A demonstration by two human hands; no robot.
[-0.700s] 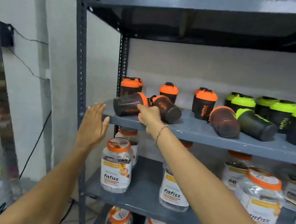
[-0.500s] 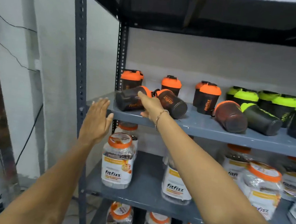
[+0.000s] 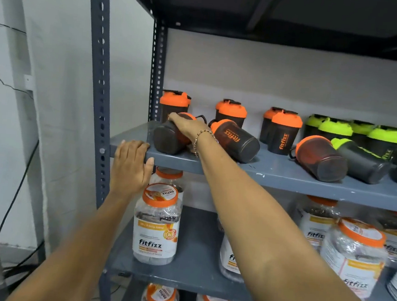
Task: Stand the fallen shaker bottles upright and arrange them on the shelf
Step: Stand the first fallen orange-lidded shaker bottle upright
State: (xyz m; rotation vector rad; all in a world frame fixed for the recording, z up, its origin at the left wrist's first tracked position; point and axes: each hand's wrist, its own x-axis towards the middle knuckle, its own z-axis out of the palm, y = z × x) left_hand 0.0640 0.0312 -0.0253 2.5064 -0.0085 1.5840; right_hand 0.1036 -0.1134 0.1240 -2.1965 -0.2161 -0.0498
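On the grey metal shelf several dark shaker bottles lie on their sides. My right hand is wrapped over the leftmost fallen orange-lid shaker, which still lies flat. A second fallen orange-lid shaker rests just right of my wrist. Further right lie a third orange one and a fallen green-lid shaker. Upright orange-lid shakers and green-lid shakers stand along the back. My left hand rests flat on the shelf's front left edge, fingers hooked over it.
A perforated grey upright post stands at the rack's left front corner. The shelf below holds clear fitfizz jars with orange lids. More jars sit on the lowest level. Cables run down the white wall at left.
My right hand has slid up and over the leftmost fallen shaker and closed on it. My left hand has moved up onto the shelf edge. The view has moved closer.
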